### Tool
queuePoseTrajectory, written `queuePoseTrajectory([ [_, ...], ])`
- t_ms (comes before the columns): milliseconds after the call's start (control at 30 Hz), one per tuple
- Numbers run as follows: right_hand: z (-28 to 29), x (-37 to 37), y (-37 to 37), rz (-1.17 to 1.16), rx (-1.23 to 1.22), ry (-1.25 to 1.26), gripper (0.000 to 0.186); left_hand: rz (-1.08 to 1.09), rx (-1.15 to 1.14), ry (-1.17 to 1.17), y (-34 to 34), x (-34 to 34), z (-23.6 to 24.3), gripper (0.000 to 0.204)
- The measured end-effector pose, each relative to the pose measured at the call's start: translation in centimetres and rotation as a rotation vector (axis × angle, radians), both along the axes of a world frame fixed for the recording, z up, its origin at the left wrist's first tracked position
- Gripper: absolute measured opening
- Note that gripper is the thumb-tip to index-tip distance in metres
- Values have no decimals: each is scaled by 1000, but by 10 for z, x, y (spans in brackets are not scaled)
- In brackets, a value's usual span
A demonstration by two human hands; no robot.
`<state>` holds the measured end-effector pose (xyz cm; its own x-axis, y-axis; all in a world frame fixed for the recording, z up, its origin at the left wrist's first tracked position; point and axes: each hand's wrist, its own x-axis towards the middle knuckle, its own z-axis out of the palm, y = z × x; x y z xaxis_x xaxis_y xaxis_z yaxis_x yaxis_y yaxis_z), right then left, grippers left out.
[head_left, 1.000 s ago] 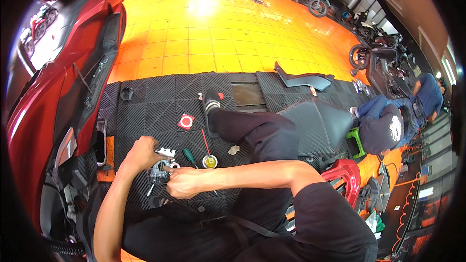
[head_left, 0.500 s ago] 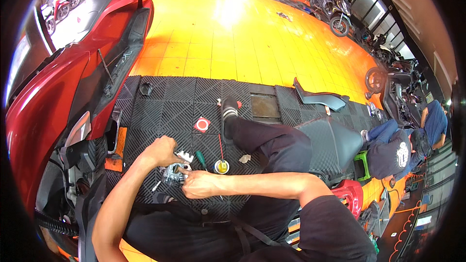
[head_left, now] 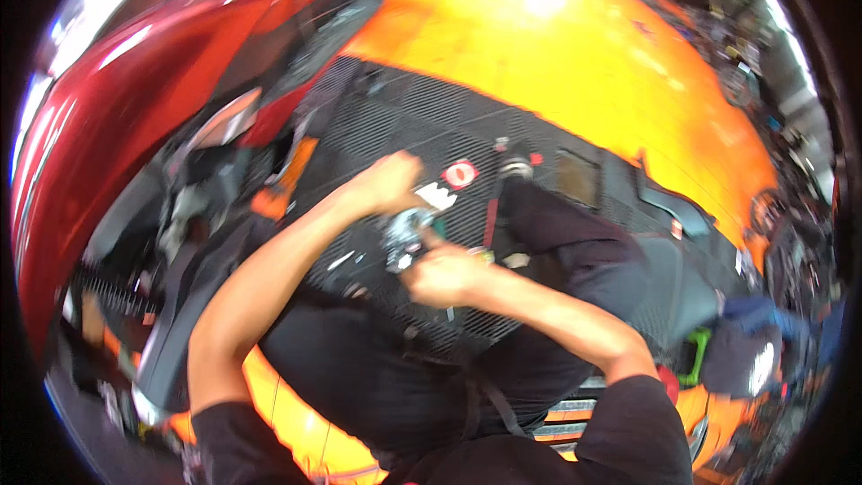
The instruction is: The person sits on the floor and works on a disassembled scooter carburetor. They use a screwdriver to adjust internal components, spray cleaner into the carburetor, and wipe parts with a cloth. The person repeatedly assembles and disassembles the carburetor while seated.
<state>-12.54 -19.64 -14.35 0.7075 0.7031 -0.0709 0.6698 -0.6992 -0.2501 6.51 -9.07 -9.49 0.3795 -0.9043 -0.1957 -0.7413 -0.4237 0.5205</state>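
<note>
A grey metal throttle body [head_left: 404,238] is between my two hands over the black mat, blurred by motion. My left hand [head_left: 391,181] closes on its far side, the fingertips hidden from view. On its near right side my right hand [head_left: 440,274] is wrapped, with a finger reaching along the metal. A pale toothed piece [head_left: 435,196] shows just right of my left hand; whether it is joined to the throttle body I cannot tell. Behind my right hand a green screwdriver handle [head_left: 438,228] and the cup with a red stick [head_left: 491,223] are partly hidden.
A red scooter [head_left: 135,126] fills the left side. On the ribbed black mat [head_left: 404,112] lie a red-and-white round item [head_left: 460,173] and a dark curved panel [head_left: 678,207]. My bent leg [head_left: 575,238] and a dark seat [head_left: 673,283] are at right. A co-worker [head_left: 745,355] sits beyond.
The whole view has swung and tilted, so the mat, scooter and floor appear shifted and turned. Both hands still stay at the throttle body, which now looks blurred.
</note>
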Motion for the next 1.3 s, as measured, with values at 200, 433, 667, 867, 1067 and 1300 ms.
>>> queuePoseTrajectory([
  [200,68,-11,3,-264,364,17,19,115,-80,-54,6,4,2,55],
  [433,62,-1,11,-585,737,30,19,137,-238,-49,-1,-7,4,43],
  [667,43,8,16,-724,910,-16,15,151,-284,-121,-3,-16,0,33],
  [867,26,11,13,-908,1388,131,25,100,-300,-49,-14,-19,-18,44],
  [1067,34,16,31,-912,1777,131,29,139,-302,-166,-7,-21,-20,27],
  [1300,40,22,22,-944,2117,87,30,125,-399,-109,-10,-25,-17,25],
])
